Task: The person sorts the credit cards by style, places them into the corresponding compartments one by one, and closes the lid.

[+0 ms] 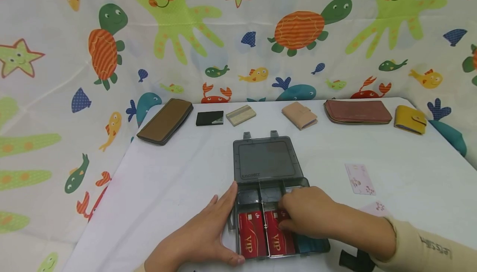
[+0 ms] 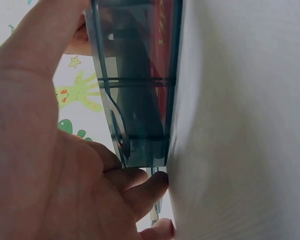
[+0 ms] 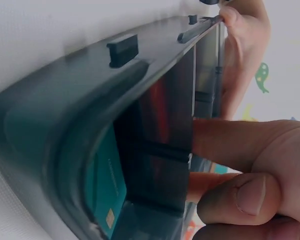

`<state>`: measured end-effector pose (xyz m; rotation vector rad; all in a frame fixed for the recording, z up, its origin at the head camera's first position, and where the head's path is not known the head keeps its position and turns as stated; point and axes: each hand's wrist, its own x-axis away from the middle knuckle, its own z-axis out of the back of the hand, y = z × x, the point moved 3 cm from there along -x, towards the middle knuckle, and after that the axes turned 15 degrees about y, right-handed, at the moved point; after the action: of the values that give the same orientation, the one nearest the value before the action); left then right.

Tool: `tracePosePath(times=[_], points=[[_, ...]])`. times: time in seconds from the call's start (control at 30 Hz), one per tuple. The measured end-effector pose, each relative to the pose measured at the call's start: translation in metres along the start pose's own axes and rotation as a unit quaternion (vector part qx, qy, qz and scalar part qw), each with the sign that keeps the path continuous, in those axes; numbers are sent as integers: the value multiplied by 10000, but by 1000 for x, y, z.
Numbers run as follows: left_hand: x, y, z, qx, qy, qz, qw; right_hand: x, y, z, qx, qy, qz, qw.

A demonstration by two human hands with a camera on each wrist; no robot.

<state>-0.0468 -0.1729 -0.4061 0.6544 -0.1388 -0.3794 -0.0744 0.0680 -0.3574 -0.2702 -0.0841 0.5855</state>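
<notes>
A grey translucent plastic box with compartments lies on the white table, its lid tipped back. My left hand holds its left side, thumb at the front corner and fingers at the rear corner. One red VIP card lies in the left compartment. Another red VIP card is in the middle one, where the fingers of my right hand reach in. Those fingertips are hidden behind a divider in the right wrist view. Inside the right compartment is a teal card.
Along the back lie a brown wallet, a black card holder, a beige card holder, a pink wallet, a maroon wallet and a yellow wallet. Pale pink cards and a black object lie at right.
</notes>
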Motion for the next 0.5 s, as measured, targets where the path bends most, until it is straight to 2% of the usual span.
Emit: tracePosePath(times=[0.27, 0.37, 0.5], points=[[0, 1, 0, 16, -9, -9, 10000, 1, 1, 7, -136, 185, -330, 9992], [0, 1, 0, 24, -10, 5, 10000, 1, 4, 10, -493, 167, -415, 9978], [0, 2, 0, 39, 15, -18, 10000, 2, 10, 14, -1147, 60, -252, 9931]])
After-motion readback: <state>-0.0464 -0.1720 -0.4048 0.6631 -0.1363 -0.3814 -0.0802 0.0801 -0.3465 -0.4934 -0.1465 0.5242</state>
